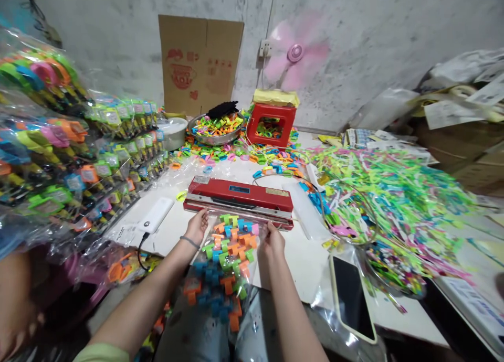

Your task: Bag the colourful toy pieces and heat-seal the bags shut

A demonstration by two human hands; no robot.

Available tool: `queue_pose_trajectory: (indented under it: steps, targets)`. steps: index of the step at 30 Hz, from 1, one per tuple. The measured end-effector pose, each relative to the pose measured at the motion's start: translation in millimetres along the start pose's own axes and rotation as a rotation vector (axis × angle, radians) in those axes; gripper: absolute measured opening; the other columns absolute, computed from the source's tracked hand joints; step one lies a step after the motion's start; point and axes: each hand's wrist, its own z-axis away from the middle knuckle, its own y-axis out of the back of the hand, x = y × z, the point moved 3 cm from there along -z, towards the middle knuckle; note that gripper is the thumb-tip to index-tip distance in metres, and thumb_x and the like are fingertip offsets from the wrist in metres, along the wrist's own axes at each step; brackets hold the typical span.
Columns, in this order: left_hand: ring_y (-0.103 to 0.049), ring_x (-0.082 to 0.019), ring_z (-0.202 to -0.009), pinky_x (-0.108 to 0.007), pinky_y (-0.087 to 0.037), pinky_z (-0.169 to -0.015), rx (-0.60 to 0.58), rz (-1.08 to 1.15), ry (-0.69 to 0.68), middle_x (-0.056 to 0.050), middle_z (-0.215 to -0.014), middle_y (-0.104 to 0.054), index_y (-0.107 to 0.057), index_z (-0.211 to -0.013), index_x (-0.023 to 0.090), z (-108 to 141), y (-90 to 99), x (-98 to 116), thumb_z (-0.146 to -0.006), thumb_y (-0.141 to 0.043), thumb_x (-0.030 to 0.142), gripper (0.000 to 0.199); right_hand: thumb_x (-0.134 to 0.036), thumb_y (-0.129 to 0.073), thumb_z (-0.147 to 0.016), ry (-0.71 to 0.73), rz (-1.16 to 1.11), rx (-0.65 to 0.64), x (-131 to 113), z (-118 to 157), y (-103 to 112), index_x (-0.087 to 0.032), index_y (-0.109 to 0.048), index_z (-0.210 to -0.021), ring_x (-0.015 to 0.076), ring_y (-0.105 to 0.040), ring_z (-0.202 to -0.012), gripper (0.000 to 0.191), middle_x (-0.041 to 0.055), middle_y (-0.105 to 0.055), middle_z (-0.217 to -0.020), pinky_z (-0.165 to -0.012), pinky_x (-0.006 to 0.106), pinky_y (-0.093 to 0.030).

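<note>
A clear plastic bag (232,252) full of orange, blue and green plastic pieces hangs over the table's front edge. My left hand (198,226) is closed on its upper left corner, and my right hand (274,240) pinches the upper right corner. The bag's top edge lies along the front of a red bar-shaped sealing machine (240,194). Both hands are just in front of this machine, one near its left part and one near its right end.
Bagged colourful items (47,141) are piled at the left, beside a white power bank (156,215). A phone (352,297), loose strips (401,194) and cartons (468,147) are at the right. Behind stand a metal bowl (216,137), red stool (271,110) and spinning pink fan (295,53). Another person's hand (19,325) shows lower left.
</note>
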Motion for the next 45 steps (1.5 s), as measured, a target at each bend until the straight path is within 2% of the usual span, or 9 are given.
queue_pose_trajectory:
  steps: [9, 14, 20, 26, 30, 34, 37, 41, 45]
  targets:
    - [-0.048, -0.006, -0.04, -0.015, -0.035, -0.039, 0.031, -0.113, -0.043, 0.004, -0.055, -0.055, -0.055, -0.071, 0.014, -4.7, -0.1, -7.0, -0.072, -0.077, 0.037, 0.031, -0.026, -0.077, -0.074, -0.03, 0.011, -0.106, -2.5, -0.5, 2.5, -0.016, -0.052, -0.069, 0.0059, -0.055, -0.048, 0.027, -0.0067, -0.056, -0.056, -0.048, 0.013, -0.049]
    - [-0.041, -0.002, -0.036, -0.013, -0.024, -0.034, 0.075, -0.095, -0.108, 0.005, -0.054, -0.055, -0.056, -0.068, 0.012, -8.8, -2.7, -12.0, -0.067, -0.08, 0.026, 0.028, -0.013, -0.067, -0.08, -0.197, 0.066, -0.077, -1.8, 3.9, 3.2, -0.013, -0.055, -0.07, 0.0063, -0.054, -0.042, 0.015, -0.0031, -0.058, -0.054, -0.041, 0.012, -0.048]
    - [-0.056, -0.004, -0.047, -0.011, -0.045, -0.048, 0.144, 0.05, -0.178, 0.004, -0.056, -0.056, -0.051, -0.068, 0.014, -13.5, -10.3, -9.4, -0.081, -0.068, 0.013, 0.021, -0.006, -0.068, -0.075, -0.176, 0.038, -0.04, -3.8, -0.8, -6.3, -0.015, -0.052, -0.069, 0.0056, -0.058, -0.045, 0.02, -0.0049, -0.059, -0.055, -0.049, 0.009, -0.053]
    - [-0.063, -0.009, -0.055, -0.015, -0.054, -0.055, 0.098, 0.081, -0.134, 0.002, -0.061, -0.06, -0.055, -0.075, 0.015, -11.6, -5.8, -7.2, -0.077, -0.075, 0.014, 0.021, -0.009, -0.066, -0.079, -0.098, -0.034, -0.031, -7.9, 4.1, -2.9, -0.017, -0.054, -0.075, 0.0057, -0.065, -0.06, 0.015, -0.0058, -0.062, -0.065, -0.065, 0.011, -0.058]
    - [-0.064, -0.012, -0.053, -0.018, -0.053, -0.051, 0.043, 0.023, -0.076, 0.0, -0.061, -0.063, -0.059, -0.075, 0.013, -10.4, 1.5, -11.9, -0.074, -0.076, 0.015, 0.018, -0.022, -0.068, -0.083, -0.168, -0.019, -0.115, -2.9, 16.2, -0.4, -0.017, -0.054, -0.072, 0.0074, -0.062, -0.054, 0.018, -0.0032, -0.06, -0.06, -0.056, 0.013, -0.057]
    - [-0.065, -0.012, -0.052, -0.019, -0.053, -0.051, 0.015, -0.021, -0.055, -0.002, -0.061, -0.065, -0.061, -0.075, 0.011, -15.8, -0.1, -10.1, -0.073, -0.075, 0.011, 0.014, -0.034, -0.067, -0.084, -0.297, 0.072, -0.281, 2.5, 24.0, -18.8, -0.016, -0.054, -0.071, 0.0089, -0.057, -0.045, 0.026, -0.002, -0.057, -0.054, -0.041, 0.015, -0.05]
    - [-0.066, -0.012, -0.054, -0.018, -0.053, -0.054, -0.003, -0.03, -0.067, -0.004, -0.066, -0.067, -0.062, -0.078, 0.011, -18.6, -4.5, -4.5, -0.076, -0.071, 0.009, 0.009, -0.022, -0.064, -0.085, -0.246, 0.092, -0.204, -1.0, 22.4, -26.7, -0.016, -0.053, -0.069, 0.0067, -0.051, -0.04, 0.02, -0.0039, -0.053, -0.05, -0.036, 0.012, -0.042]
    - [-0.069, -0.011, -0.067, -0.018, -0.055, -0.063, -0.039, -0.013, -0.115, -0.01, -0.081, -0.072, -0.066, -0.086, 0.01, -11.6, -3.8, -2.1, -0.079, -0.061, -0.002, 0.014, -0.014, -0.056, -0.083, -0.181, 0.05, -0.164, -7.4, 21.6, -14.2, -0.017, -0.054, -0.074, 0.0081, -0.061, -0.055, 0.01, -0.0007, -0.061, -0.061, -0.053, 0.014, -0.051]
    - [-0.066, -0.008, -0.069, -0.016, -0.053, -0.068, 0.017, 0.042, -0.198, -0.006, -0.084, -0.07, -0.064, -0.089, 0.012, 2.2, 9.4, -9.2, -0.08, -0.055, -0.005, 0.021, -0.029, -0.058, -0.081, 0.262, 0.272, -0.194, -27.6, 30.1, -3.9, -0.018, -0.06, -0.087, 0.0158, -0.067, -0.076, 0.013, 0.0023, -0.068, -0.079, -0.076, 0.029, -0.055]
